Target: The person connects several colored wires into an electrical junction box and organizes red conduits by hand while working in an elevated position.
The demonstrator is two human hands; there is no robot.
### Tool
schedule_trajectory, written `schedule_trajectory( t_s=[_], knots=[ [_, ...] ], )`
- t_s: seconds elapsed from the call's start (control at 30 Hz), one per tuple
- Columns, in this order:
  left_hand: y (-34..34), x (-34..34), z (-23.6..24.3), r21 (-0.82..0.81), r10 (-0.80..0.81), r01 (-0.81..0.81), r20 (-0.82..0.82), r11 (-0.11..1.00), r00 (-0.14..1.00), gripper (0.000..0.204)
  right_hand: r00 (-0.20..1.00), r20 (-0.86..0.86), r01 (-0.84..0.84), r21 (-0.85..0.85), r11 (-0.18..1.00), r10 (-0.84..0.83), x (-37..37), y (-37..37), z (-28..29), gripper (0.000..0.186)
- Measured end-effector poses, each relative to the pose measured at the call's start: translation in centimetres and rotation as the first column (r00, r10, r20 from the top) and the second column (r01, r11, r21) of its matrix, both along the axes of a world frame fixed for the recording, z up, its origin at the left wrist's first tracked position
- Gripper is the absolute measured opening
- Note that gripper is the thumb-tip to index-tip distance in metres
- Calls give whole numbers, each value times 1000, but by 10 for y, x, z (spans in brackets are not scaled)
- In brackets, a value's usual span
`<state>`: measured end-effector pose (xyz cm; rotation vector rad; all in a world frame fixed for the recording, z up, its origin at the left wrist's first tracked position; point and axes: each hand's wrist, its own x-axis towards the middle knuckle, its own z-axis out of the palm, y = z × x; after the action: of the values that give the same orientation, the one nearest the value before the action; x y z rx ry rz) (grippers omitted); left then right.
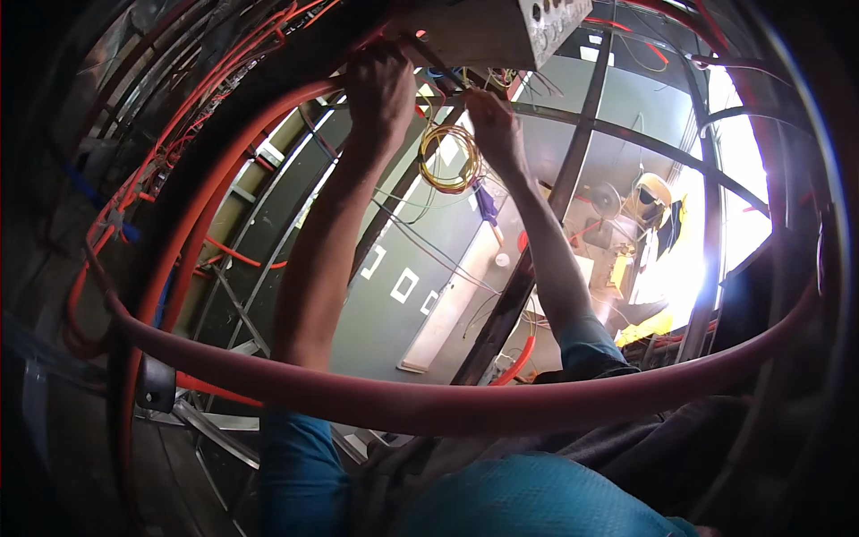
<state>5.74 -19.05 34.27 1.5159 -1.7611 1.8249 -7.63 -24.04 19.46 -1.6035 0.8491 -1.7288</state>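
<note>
Both my arms reach up past a thick dull-red conduit (465, 404) crossing low in front. My left hand (380, 89) is closed at the underside of a dark beam, beside a perforated pale metal box (506, 27); what its fingers grip is hidden. Lower and to the right, my right hand (492, 121) has its fingers pinched at the end of a thin dark strip (438, 63) among small wires; exactly what it holds is unclear. Between my wrists hangs a coil of yellow wire (447, 161), with a purple item (486, 204) below it.
Orange conduits (219, 179) and cables run down the left. Metal bars (644, 139) form a frame around me over a grey-green surface (385, 286) below. At right, a yellow helmet-like object (651, 192) and yellow items sit by a glaring bright opening.
</note>
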Motion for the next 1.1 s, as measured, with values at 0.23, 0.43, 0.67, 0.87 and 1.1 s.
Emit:
schedule_trajectory(
  t_s=[0.23, 0.43, 0.67, 0.87, 1.1],
  knots=[
    [4, 2, 4, 47, 39, -38, -22, 998, 999, 8, 996, -79, 22, -97, 995, -30, -4, -1, 29, 27],
    [6, 3, 5, 35, 128, -128, 20, 991, 992, 14, 999, 37, 43, -245, 969, -35, -3, 12, 25, 29],
    [3, -3, 7, 1, 84, -84, 93, 996, 992, 9, 994, -97, 27, -261, 965, -54, -24, -6, 15, 25],
    [5, 4, 3, -106, 15, -11, 32, 994, 999, 10, 945, -286, 10, -461, 888, -159, -25, -2, 37, 26],
    [3, 3, 0, 21, 75, -76, 50, 997, 996, 11, 955, -279, -9, -371, 929, -103, -26, -7, 29, 21]
  ],
)
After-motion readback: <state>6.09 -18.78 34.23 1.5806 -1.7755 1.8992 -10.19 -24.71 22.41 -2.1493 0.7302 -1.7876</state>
